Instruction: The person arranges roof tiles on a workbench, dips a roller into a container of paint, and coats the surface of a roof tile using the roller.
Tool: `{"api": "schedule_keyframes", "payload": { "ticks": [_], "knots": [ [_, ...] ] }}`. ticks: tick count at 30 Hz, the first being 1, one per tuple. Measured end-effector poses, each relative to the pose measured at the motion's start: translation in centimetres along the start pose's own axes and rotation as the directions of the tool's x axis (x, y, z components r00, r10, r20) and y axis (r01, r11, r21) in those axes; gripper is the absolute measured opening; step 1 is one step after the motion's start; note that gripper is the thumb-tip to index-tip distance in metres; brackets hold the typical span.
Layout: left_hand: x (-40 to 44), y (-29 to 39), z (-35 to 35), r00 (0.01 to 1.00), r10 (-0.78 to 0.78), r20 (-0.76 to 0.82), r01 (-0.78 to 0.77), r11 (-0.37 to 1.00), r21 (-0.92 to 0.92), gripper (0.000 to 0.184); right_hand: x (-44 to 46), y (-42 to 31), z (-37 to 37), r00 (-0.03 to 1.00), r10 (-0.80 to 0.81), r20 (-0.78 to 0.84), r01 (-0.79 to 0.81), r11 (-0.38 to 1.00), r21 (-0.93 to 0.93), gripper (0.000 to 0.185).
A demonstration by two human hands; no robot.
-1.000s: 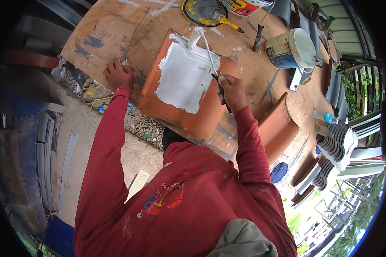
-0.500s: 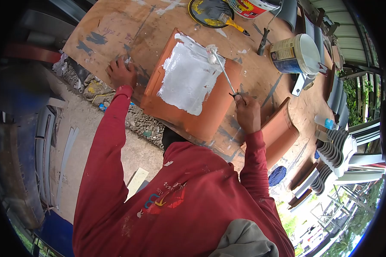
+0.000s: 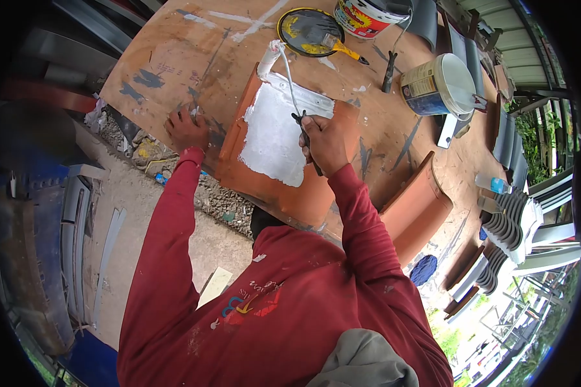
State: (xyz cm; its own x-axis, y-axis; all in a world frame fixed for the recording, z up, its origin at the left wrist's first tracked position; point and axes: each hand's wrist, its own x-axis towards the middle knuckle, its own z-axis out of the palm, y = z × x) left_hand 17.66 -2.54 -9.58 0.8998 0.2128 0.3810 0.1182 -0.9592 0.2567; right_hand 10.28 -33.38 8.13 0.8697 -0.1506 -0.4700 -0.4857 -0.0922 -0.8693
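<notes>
My right hand (image 3: pixel 326 143) is wrapped round the black handle of a small paint roller (image 3: pixel 289 80), above the painted patch. The white roller head rests at the upper left corner of a terracotta roof tile (image 3: pixel 284 197). A pale grey-white coat of paint (image 3: pixel 271 145) covers much of the tile's upper middle, with ragged lower edges and bare orange round it. My left hand (image 3: pixel 187 130) lies on the wooden table just left of the tile, fingers spread and holding nothing.
The plywood table (image 3: pixel 168 39) carries a paint-smeared black lid (image 3: pixel 303 29) with a yellow-handled brush (image 3: pixel 345 48), a paint bucket (image 3: pixel 368 18), and a second bucket (image 3: pixel 432 87) tipped on its side. Another terracotta tile (image 3: pixel 419 206) lies at the right. A plastic bottle (image 3: pixel 494 184) stands farther right.
My right hand has swung left over the tile, carrying the roller head from the tile's upper right to its upper left corner. My left hand stays on the table.
</notes>
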Motion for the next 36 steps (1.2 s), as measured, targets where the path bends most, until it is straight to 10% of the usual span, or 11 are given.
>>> {"api": "schedule_keyframes", "payload": {
  "ticks": [16,27,29,33,36],
  "knots": [
    [-0.1,-0.2,0.2,1.0,0.008,-0.009,-0.008,1.0,0.02,0.044,-0.3,2.0,-0.3,0.999,-0.022,-0.04,0.024,0.999,0.032,0.032],
    [0.0,0.0,0.0,1.0,-0.003,-0.023,0.003,1.0,-0.023,0.043,-5.7,2.7,-9.6,0.987,-0.119,-0.111,0.073,0.933,-0.353,0.023],
    [0.0,-0.4,0.2,1.0,-0.006,-0.012,0.005,1.0,-0.015,0.043,-6.7,1.3,-12.1,0.825,-0.56,0.075,0.438,0.549,-0.712,0.018],
    [0.0,-0.2,0.4,0.999,0.023,-0.041,-0.023,1.0,-0.013,0.042,-7.2,-1.3,-15.8,0.851,-0.455,0.264,0.359,0.137,-0.923,0.021],
    [-0.1,0.2,0.1,1.0,-0.013,0.001,0.013,1.0,0.008,0.042,-4.5,-0.4,-14.3,0.869,-0.414,0.272,0.36,0.151,-0.921,0.018]
  ]
}}
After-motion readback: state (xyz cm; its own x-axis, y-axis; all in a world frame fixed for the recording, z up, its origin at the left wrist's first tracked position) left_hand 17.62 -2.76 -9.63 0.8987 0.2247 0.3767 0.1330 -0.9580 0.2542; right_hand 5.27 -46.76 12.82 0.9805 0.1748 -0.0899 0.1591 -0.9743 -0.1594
